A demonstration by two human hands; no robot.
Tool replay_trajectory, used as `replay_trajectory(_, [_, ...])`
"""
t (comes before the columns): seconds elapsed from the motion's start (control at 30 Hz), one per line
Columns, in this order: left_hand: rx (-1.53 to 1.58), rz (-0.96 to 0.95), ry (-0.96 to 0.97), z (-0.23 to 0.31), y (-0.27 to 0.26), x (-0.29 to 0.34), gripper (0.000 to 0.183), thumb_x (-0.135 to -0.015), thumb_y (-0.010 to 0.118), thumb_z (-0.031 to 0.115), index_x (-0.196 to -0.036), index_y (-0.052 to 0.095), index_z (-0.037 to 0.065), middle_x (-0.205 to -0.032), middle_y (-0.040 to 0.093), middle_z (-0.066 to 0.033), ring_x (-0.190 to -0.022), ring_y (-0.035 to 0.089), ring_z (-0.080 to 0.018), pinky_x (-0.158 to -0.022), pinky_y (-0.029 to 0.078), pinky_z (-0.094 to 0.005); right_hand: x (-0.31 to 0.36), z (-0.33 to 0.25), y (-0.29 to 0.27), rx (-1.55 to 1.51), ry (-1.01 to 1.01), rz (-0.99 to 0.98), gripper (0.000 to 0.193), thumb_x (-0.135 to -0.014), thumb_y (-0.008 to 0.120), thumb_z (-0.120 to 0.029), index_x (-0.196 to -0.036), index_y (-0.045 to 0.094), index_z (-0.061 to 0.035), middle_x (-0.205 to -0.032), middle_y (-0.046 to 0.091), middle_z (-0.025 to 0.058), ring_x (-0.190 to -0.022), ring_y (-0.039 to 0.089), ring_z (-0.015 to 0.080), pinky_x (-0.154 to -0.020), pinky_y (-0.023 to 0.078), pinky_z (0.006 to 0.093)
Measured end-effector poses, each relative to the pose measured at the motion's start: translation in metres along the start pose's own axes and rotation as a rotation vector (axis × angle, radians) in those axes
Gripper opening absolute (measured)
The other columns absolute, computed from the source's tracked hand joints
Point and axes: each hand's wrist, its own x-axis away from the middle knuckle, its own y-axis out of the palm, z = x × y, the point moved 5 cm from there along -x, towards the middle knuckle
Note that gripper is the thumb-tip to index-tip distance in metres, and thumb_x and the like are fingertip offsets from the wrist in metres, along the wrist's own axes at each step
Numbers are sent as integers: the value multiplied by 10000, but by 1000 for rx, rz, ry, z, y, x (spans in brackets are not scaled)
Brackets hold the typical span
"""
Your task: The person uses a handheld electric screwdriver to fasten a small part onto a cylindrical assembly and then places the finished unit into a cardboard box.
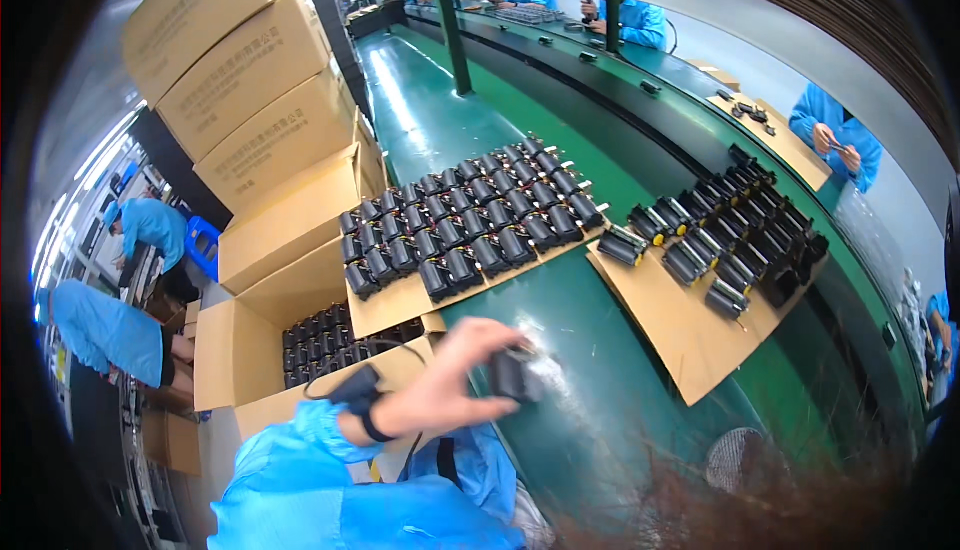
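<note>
My left hand reaches out from a blue sleeve at the lower left, with a black wrist strap and cord at the wrist. It is shut on a small black cylindrical part, held just above the green belt. Just beyond it lies a cardboard sheet carrying several rows of the same black parts. To the right, a second cardboard sheet holds more black parts along its far side. My right hand is out of view.
An open cardboard box at my left holds more black parts. Closed boxes are stacked behind it. Other people in blue coats work at the left and across the line.
</note>
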Motion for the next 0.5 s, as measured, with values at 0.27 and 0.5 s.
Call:
replay_trajectory(0.27, [-473, 382, -518, -71, -114, 88, 740, -732, 855, 99, -1422, 590, 61, -1368, 597, -159, -1283, 597, -354, -1076, 487, -407, 0, 16, 19, 9, 50, -29, 676, -1029, 466, -718, -1178, 567, -66, -745, 528, 22, -566, 476, 101, -470, 377, 240])
replay_trajectory(0.5, [-599, 340, -365, -115, -103, 65, 677, -753, 854, 107, -1381, 606, 53, -1363, 608, -156, -1282, 576, -378, -1092, 475, -453, 1, 9, 11, 3, 35, -27, 672, -1036, 462, -710, -1181, 565, -62, -745, 527, 26, -562, 475, 104, -471, 382, 242])
